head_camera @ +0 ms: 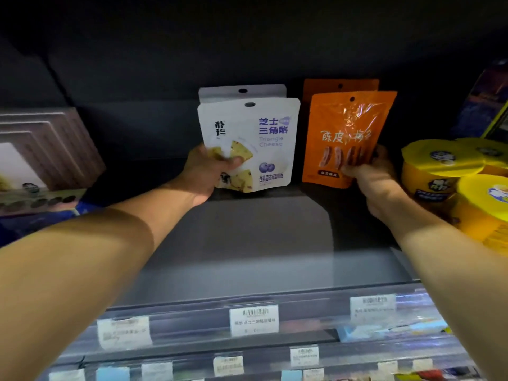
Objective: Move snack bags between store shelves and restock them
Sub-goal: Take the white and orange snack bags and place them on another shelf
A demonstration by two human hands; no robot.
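Observation:
Deep on the grey shelf (247, 243) my left hand (204, 173) grips the lower left corner of a white Triangle Cheese bag (264, 133), upright, thumb across its front. A second white bag (242, 92) stands right behind it, only its top showing. My right hand (371, 177) grips the lower right corner of an orange snack bag (346, 125), also upright. Another orange bag (341, 85) peeks out behind that one. Both held bags sit side by side, near the shelf's back.
Yellow-lidded tubs (445, 160) crowd the shelf's right side, close to my right wrist. Brown flat boxes (46, 149) lean at the left. A dark box (486, 100) stands at the far right. Price labels (254, 320) line the shelf's front rail, with lower rails beneath.

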